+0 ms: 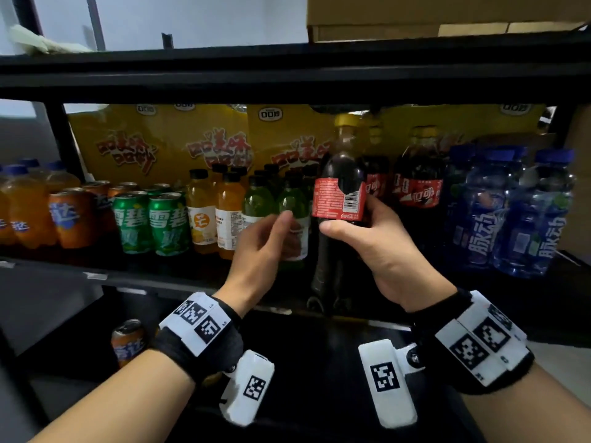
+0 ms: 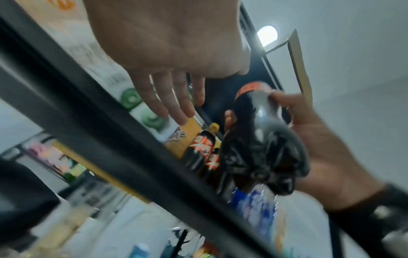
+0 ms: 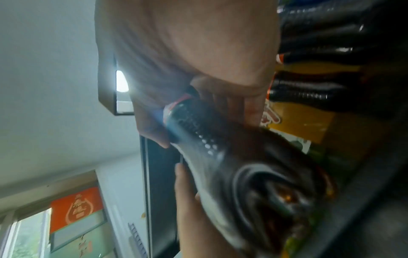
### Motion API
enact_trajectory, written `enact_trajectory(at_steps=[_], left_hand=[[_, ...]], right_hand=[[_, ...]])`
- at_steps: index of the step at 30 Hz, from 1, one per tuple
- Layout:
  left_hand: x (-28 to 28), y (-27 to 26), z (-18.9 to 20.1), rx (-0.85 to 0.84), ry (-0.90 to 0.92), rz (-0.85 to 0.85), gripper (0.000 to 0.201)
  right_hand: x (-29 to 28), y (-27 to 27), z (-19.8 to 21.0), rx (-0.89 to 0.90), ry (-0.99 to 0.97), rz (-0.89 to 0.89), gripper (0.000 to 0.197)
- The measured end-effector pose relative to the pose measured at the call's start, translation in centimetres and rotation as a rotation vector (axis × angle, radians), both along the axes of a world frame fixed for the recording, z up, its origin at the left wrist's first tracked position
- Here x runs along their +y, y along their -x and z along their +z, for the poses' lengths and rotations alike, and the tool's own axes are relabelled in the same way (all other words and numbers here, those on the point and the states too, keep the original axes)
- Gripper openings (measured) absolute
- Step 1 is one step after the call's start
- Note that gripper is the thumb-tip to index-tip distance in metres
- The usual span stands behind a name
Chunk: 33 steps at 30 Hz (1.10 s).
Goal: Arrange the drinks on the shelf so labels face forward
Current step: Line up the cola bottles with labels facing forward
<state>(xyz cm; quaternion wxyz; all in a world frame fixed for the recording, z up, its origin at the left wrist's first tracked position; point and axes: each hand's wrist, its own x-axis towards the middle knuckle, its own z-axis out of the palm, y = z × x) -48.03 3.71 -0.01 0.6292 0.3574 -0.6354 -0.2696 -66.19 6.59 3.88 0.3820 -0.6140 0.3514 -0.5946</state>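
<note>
At the shelf (image 1: 287, 276) front, gripped a cola bottle (image 1: 340, 199) upright in the right hand (image 1: 374, 247), barcode side of label outward. Held the left hand (image 1: 262, 247) loose and unladen just beside it, before green bottles (image 1: 259, 203).

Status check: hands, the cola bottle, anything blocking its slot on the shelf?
Right hand grips dark cola bottle, barcode side facing out. Left hand open beside it, holding nothing. Small green bottles crowd the left.

Dim light is leaving the shelf (image 1: 287, 75) interior shadowy; a ceiling lamp (image 2: 267, 34) is glaring in both wrist views; blur and wide-angle bending are smearing edges.
</note>
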Motion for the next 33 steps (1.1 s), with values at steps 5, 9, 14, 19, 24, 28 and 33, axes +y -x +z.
enact_trajectory(at_steps=[5,9,14,19,24,28,33], left_hand=[[0.2,-4.9,-3.2,-0.451,0.146,0.326,0.042],[0.8,-8.5,-5.3,-0.762,0.147,0.449,0.047],[1.3,-11.0,-6.7,-0.914,0.153,0.533,0.050],[0.7,-12.5,-7.6,-0.984,0.208,0.546,0.033],[-0.1,-12.3,-8.0,-0.900,0.243,0.587,0.039],[-0.4,-12.5,-8.4,-0.840,0.285,0.596,0.036],[-0.8,-12.3,-8.8,-0.791,0.308,0.620,0.037]], right_hand=[[1.2,-3.3,-3.2,0.166,0.029,0.088,0.066],[1.4,-6.0,-5.6,0.211,0.008,0.136,0.073],[1.5,-8.3,-9.0,0.285,-0.037,0.216,0.076],[1.2,-9.8,-13.7,0.364,-0.087,0.304,0.076],[0.0,-10.5,-19.4,0.464,-0.204,0.320,0.083],[-1.8,-10.9,-22.8,0.515,-0.256,0.306,0.084],[-5.2,-11.8,-26.1,0.450,-0.321,0.197,0.084]])
